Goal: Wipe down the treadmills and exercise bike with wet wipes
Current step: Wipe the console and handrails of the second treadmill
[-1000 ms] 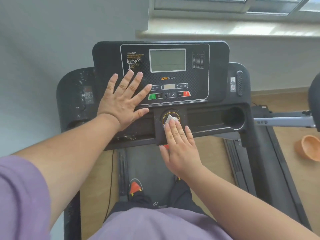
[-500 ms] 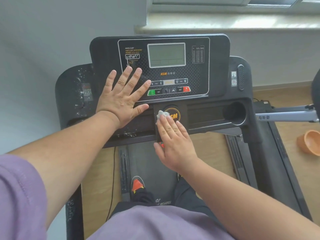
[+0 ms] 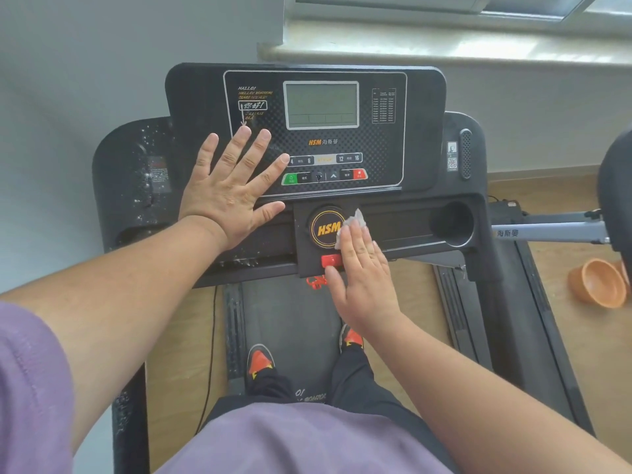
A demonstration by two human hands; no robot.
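A black treadmill console (image 3: 420, 107) with a grey screen and button row fills the middle of the view. My left hand (image 3: 232, 189) lies flat with spread fingers on the console's lower left. My right hand (image 3: 362, 275) presses a white wet wipe (image 3: 354, 222) with straight fingers onto the panel just right of the round orange HSM badge (image 3: 323, 229). A red safety key (image 3: 330, 260) sits by my right thumb. The left side of the frame (image 3: 143, 165) is speckled with white flecks.
My feet in black and orange shoes (image 3: 260, 362) stand on the treadmill belt (image 3: 290, 319). A cup holder (image 3: 451, 222) sits at the console's right. A grey bar of another machine (image 3: 547, 230) and an orange bowl (image 3: 596, 283) lie to the right on the wooden floor.
My right hand has slid the wipe rightwards across the HSM badge, from its left edge to its right side. My left hand has stayed flat on the console.
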